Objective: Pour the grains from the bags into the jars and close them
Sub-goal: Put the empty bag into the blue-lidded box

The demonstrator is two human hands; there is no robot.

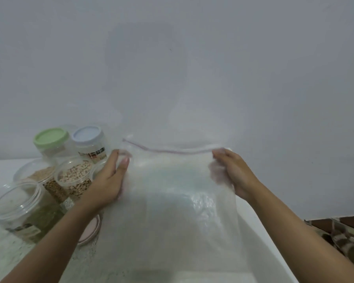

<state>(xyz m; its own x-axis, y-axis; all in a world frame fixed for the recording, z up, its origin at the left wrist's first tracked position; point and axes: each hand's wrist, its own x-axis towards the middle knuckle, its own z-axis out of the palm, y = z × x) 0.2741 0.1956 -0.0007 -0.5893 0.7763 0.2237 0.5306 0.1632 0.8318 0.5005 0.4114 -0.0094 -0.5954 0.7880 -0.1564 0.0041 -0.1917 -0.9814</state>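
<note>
A large clear zip bag [172, 193] with a pink seal strip is held up in front of me, and it looks empty. My left hand [110, 178] grips its left top corner between thumb and fingers. My right hand [231, 172] grips its right top corner. To the left stand several clear jars. Three are uncapped: one with greenish grains [23, 211], one with brown grains [41, 176] and one with pale flakes [76, 176]. Behind them a jar with a green lid [51, 139] and a jar with a blue lid [88, 139] are closed.
A pink lid [90, 231] lies on the speckled white counter [18, 260] under my left forearm. The grey wall rises close behind. The counter's right edge runs diagonally at the lower right, with patterned fabric [345, 235] beyond it.
</note>
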